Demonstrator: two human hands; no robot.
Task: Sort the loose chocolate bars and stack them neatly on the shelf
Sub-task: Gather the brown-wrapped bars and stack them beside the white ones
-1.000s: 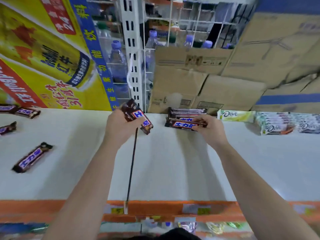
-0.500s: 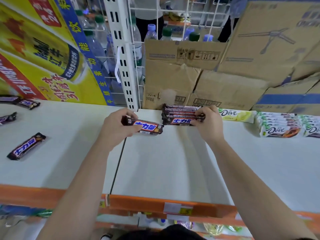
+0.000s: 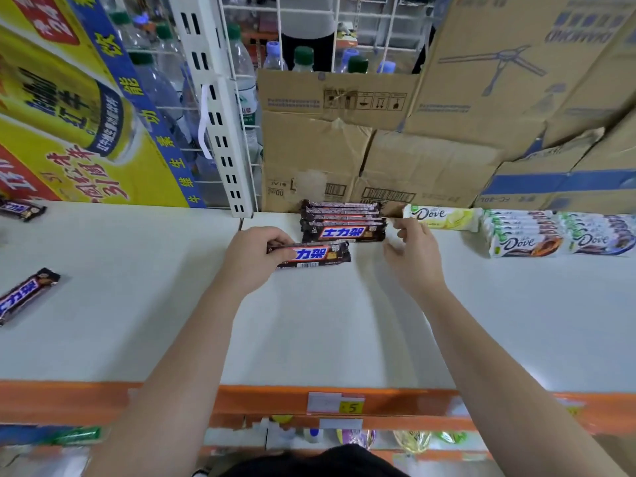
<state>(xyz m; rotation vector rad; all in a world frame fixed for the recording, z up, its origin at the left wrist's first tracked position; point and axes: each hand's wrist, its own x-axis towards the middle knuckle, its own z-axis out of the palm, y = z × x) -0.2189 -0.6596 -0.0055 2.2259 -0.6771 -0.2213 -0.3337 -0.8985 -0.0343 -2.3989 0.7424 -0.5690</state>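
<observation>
Brown-wrapped chocolate bar (image 3: 311,255), long axis left-right, lies just near of the stacked brown bars (image 3: 342,220); my left hand (image 3: 253,258) pinches its left end, my right hand (image 3: 411,251) hovers open, empty.

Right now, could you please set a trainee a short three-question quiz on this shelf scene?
1. True or false: the left hand grips a brown bar.
2. The right hand is: A) clamped on the brown stack; B) open beside it; C) holding a Dove bar.
3. Where do loose brown bars remain on the shelf?

Key: 1 true; 2 B; 3 at the far left.
</observation>
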